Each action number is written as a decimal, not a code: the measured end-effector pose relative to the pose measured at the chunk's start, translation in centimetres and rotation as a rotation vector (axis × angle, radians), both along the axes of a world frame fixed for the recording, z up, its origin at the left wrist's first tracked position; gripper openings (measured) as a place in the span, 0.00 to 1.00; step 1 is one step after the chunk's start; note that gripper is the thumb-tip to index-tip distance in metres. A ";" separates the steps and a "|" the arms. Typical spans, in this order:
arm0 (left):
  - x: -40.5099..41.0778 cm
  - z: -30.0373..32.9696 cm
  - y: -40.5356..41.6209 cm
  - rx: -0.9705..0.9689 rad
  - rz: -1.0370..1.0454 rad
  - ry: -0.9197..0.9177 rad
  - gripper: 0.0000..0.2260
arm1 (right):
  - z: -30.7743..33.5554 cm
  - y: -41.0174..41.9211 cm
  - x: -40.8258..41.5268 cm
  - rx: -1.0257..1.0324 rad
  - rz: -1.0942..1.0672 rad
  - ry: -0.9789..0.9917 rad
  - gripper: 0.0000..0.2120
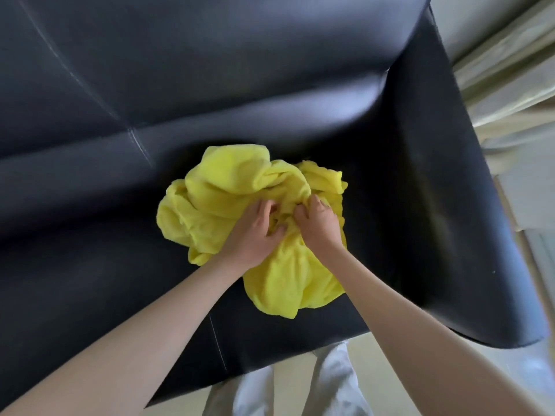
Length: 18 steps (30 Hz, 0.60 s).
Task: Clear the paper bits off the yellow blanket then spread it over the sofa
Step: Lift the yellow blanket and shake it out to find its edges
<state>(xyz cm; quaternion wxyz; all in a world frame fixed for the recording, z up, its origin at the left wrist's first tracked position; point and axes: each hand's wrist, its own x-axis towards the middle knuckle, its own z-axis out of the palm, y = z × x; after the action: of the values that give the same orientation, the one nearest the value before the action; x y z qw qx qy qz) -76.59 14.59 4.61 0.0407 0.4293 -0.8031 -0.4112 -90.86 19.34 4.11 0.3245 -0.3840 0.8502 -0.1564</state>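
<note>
A yellow blanket (234, 187) lies crumpled in a heap on the seat of a black leather sofa (90, 181), close to its right armrest. My left hand (255, 232) is on the middle of the heap with fingers curled into the folds. My right hand (318, 223) sits just to its right, fingers bent and gripping a ridge of the fabric. Both hands nearly touch each other. No paper bits show on the visible cloth; the folds hide much of its surface.
The sofa's right armrest (444, 181) rises beside the heap. Pale curtains (510, 73) hang at the far right. Below the seat's front edge are my legs in light trousers (333, 382) on a pale floor.
</note>
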 end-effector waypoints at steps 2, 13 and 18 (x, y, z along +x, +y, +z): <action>0.1 0.7 0.5 0.044 0.000 -0.011 0.26 | 0.8 -0.3 0.0 -0.027 -0.105 -0.113 0.13; 2.0 6.6 2.8 -0.050 0.016 -0.231 0.26 | 10.7 -3.7 0.4 0.058 -0.508 -0.508 0.19; 1.2 17.5 -1.1 -0.067 0.173 0.032 0.09 | 18.5 -4.2 -0.1 -0.143 -0.410 -0.618 0.16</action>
<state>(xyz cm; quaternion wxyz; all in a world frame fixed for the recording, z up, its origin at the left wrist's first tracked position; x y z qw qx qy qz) -75.39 13.45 22.10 0.1030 0.4887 -0.7756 -0.3861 -90.91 15.10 22.65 0.5001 -0.1621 0.7583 -0.3855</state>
